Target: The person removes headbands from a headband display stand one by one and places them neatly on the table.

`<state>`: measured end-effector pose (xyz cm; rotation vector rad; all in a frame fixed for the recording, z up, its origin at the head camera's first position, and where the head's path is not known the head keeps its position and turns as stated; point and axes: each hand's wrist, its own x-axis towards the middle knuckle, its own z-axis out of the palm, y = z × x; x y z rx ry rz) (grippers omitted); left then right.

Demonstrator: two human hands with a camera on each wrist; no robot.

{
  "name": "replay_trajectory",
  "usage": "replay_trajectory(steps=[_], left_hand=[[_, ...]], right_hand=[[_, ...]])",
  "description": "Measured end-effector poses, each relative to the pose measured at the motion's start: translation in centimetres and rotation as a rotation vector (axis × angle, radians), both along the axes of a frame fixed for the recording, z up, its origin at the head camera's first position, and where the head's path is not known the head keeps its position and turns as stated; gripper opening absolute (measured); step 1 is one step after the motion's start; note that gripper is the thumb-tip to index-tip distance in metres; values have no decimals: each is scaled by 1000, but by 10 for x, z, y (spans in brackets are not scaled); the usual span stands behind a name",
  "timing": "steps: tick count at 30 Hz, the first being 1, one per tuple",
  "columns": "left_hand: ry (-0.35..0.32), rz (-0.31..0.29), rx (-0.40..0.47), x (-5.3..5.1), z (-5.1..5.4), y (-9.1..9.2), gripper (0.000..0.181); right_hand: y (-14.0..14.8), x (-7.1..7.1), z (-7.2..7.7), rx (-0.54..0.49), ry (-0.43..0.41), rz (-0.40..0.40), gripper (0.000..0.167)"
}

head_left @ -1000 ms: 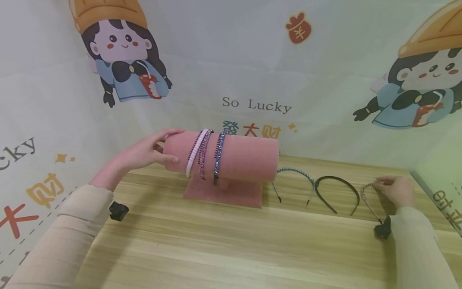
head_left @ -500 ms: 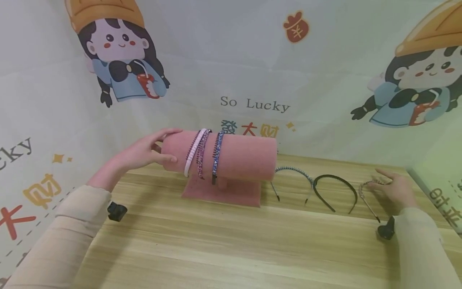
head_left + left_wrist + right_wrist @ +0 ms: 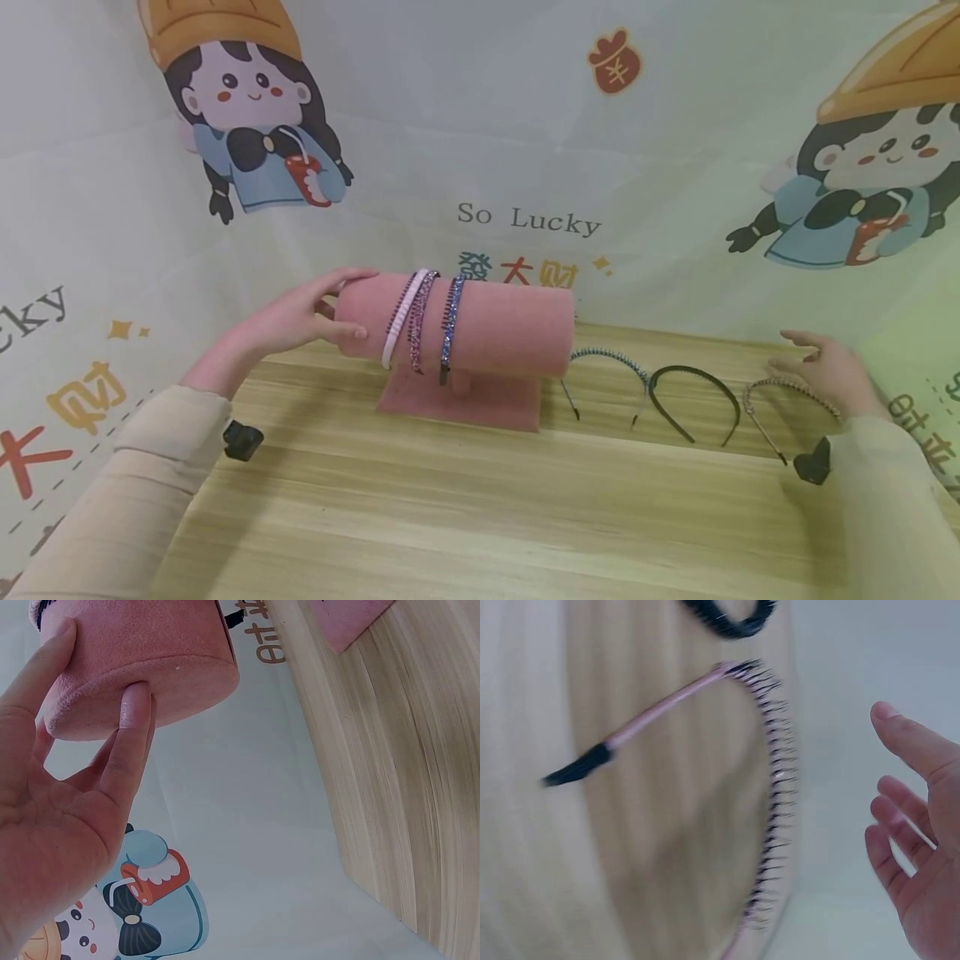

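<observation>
A pink plush roll point(image 3: 517, 325) on a pink base point(image 3: 487, 406) carries a white, a pink glitter and a blue glitter headband point(image 3: 452, 325) on its left half. My left hand point(image 3: 296, 317) grips the roll's left end; in the left wrist view the hand point(image 3: 71, 810) has its thumb on the side and fingers against the end face. My right hand point(image 3: 836, 379), fingers apart and holding nothing, hovers behind the rightmost toothed headband point(image 3: 763, 425). In the right wrist view that headband point(image 3: 776, 776) lies beside the hand point(image 3: 922, 817), not touching it.
Right of the stand, a blue-toothed headband point(image 3: 611, 356) and a black headband point(image 3: 731, 396) lie on the wooden table point(image 3: 480, 517). A printed cloth point(image 3: 480, 125) hangs behind and along the sides. Both wrists wear small black devices.
My right hand has let go of the rightmost headband and moved right and slightly up from it, its fingers spreading. More of that headband shows. The left hand keeps its hold on the roll.
</observation>
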<state>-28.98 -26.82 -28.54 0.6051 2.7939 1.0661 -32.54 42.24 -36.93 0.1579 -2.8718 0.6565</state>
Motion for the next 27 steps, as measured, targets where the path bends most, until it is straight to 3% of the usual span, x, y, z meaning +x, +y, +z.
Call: replay_trajectory(steps=[12, 27], left_hand=[[-6, 8, 6, 1, 0, 0, 79], [-4, 6, -1, -1, -1, -1, 80]], right_hand=[[-32, -4, 44, 21, 52, -14, 57], [-77, -4, 82, -5, 178, -17, 56]])
